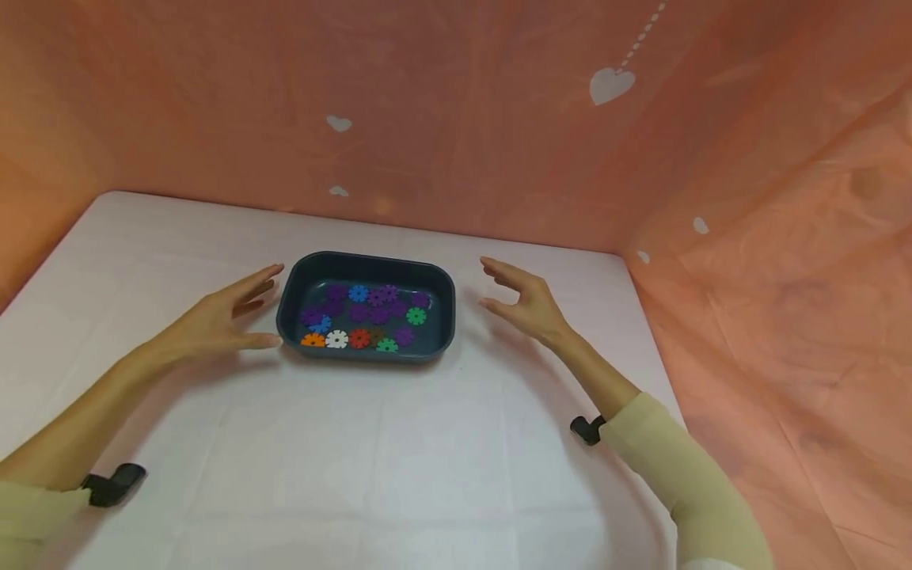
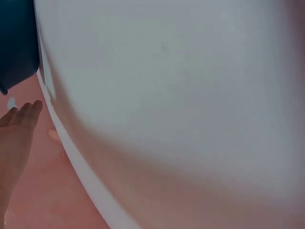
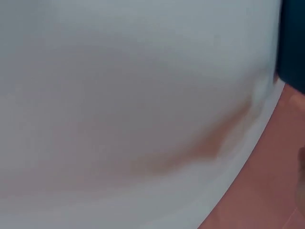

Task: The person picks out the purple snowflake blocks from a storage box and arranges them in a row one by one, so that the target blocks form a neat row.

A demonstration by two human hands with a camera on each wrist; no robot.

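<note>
Flanking dark teal rounded plastic tray (image 1: 298,279) mid-tabletop, loaded with loose coloured plastic gear discs (image 1: 359,317). Left hand (image 1: 217,317) grip wide, thumb just beside tray's near-left corner; right hand (image 1: 523,301) grip wide, hovering apart from right wall. Risking uneven lift: tilting tray, discs sliding out onto white cloth-covered tabletop (image 1: 399,467).
</note>
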